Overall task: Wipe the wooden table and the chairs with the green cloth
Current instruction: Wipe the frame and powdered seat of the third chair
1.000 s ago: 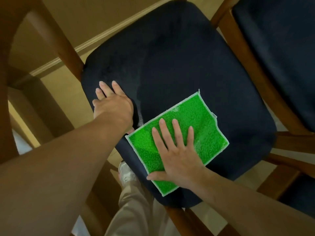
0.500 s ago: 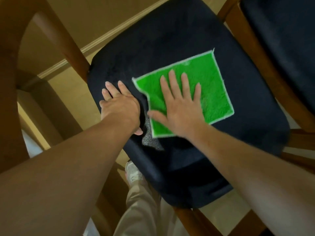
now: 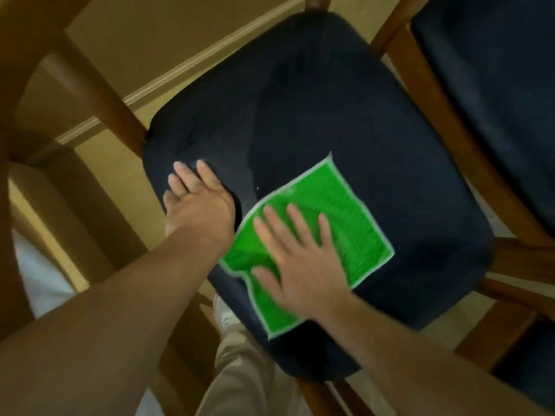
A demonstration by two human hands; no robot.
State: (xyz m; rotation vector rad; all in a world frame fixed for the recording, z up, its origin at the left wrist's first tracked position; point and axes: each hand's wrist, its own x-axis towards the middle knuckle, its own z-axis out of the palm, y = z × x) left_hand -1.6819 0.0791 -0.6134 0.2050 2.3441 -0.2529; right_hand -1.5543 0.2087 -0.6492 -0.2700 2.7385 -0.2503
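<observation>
A green cloth (image 3: 348, 223) with a pale hem lies spread flat on the dark navy seat cushion (image 3: 330, 115) of a wooden chair. My right hand (image 3: 300, 259) presses flat on the cloth's near half, fingers straight and spread. My left hand (image 3: 198, 205) rests flat on the cushion's left edge, fingers straight, just left of the cloth. The frame is slightly blurred by motion.
A second dark-cushioned chair (image 3: 495, 85) with a wooden frame stands close on the right. Wooden chair legs (image 3: 99, 94) cross the left side over a tan floor with a pale skirting strip (image 3: 186, 67). My trouser leg and shoe (image 3: 237, 370) show below the seat.
My right hand slid the cloth up the cushion and then back down toward the near right part of the seat. My left hand stayed on the left edge.
</observation>
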